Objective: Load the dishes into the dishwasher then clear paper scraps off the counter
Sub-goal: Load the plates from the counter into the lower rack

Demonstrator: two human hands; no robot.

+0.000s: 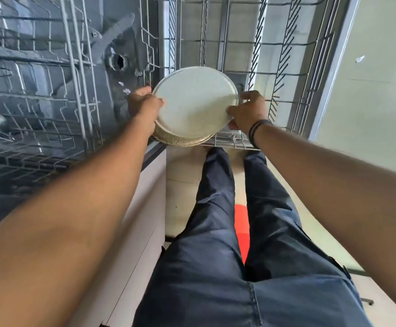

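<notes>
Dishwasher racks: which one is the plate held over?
The pulled-out rack on the right, above the open door. Both the left hand and right hand grip the plate over its near edge; the rack inside the tub sits leftward.

a home kitchen; open dishwasher (79,67) with pulled-out wire rack (274,67), pale cabinet fronts (126,232)

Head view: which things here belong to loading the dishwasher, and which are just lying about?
Part of the job:
- stack of round pale speckled plates, gripped at its rim by the left hand and the right hand
- pulled-out grey wire lower rack
- grey wire upper rack inside the dishwasher

Just lying about:
- red object on the floor
- white scrap on the floor
</notes>
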